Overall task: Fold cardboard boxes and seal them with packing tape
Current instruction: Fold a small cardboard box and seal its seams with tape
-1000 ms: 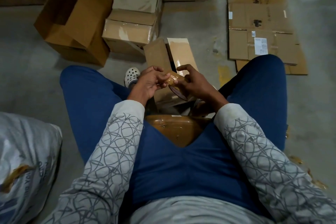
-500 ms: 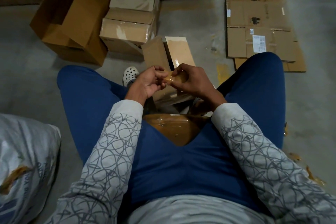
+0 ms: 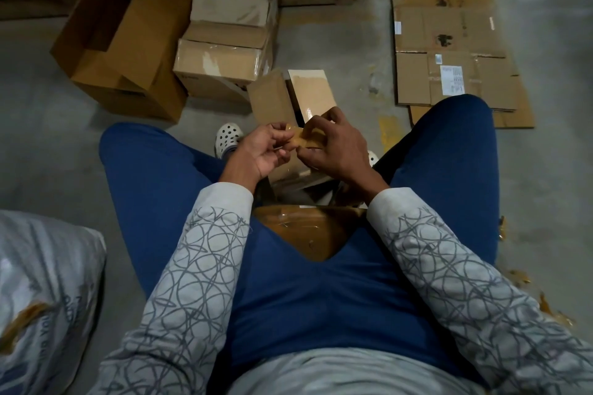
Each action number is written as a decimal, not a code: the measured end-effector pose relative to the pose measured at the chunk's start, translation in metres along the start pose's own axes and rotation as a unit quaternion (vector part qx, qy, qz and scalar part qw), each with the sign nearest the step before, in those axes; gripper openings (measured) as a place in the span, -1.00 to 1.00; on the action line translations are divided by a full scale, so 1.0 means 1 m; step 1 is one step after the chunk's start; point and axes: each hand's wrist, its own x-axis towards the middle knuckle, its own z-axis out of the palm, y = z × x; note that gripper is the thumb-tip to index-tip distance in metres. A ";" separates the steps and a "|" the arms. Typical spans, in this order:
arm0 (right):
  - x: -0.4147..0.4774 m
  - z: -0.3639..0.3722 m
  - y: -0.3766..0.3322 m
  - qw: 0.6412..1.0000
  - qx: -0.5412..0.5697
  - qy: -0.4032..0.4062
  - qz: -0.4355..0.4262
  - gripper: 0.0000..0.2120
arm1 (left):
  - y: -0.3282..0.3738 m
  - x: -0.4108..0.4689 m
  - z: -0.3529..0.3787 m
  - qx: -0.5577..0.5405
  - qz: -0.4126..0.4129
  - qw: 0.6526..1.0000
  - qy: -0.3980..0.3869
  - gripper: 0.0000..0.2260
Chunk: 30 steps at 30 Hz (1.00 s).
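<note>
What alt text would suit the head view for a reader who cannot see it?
Seen from above, a seated person's left hand and right hand pinch a piece of brown tape between their fingers, over a small open box. Beyond it lie taped boxes, a large open box and flat cardboard.

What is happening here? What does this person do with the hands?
A seated person is working with brown packing tape. The left hand and the right hand both pinch it, just above a small cardboard box that stands between the feet with its flaps open. Behind it is a stack of closed boxes, and flattened cardboard lies on the floor to the right.
</note>
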 end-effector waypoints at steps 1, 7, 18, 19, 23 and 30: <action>0.000 0.000 0.000 1.000 -0.002 0.006 0.002 -0.55 | 0.000 0.000 0.001 -0.008 -0.007 1.000 -0.001 -0.84; 0.003 0.002 0.001 0.999 -0.023 0.044 -0.011 -0.59 | 0.001 0.001 0.002 -0.044 -0.035 0.998 -0.010 -0.83; 0.005 -0.006 0.004 0.976 0.201 0.048 0.063 -0.84 | 0.006 -0.006 -0.009 0.055 0.101 0.989 -0.094 -0.69; 0.005 -0.010 0.004 0.950 0.288 0.045 0.109 -0.86 | 0.009 -0.006 -0.011 0.072 0.116 0.986 -0.098 -0.63; 0.007 -0.026 -0.003 0.833 0.484 -0.024 0.266 -0.85 | 0.007 -0.010 -0.009 0.164 0.150 0.968 -0.115 -0.51; 0.001 -0.034 -0.004 0.717 0.591 -0.248 0.274 -0.82 | -0.006 -0.010 0.005 0.202 0.186 0.951 -0.144 -0.79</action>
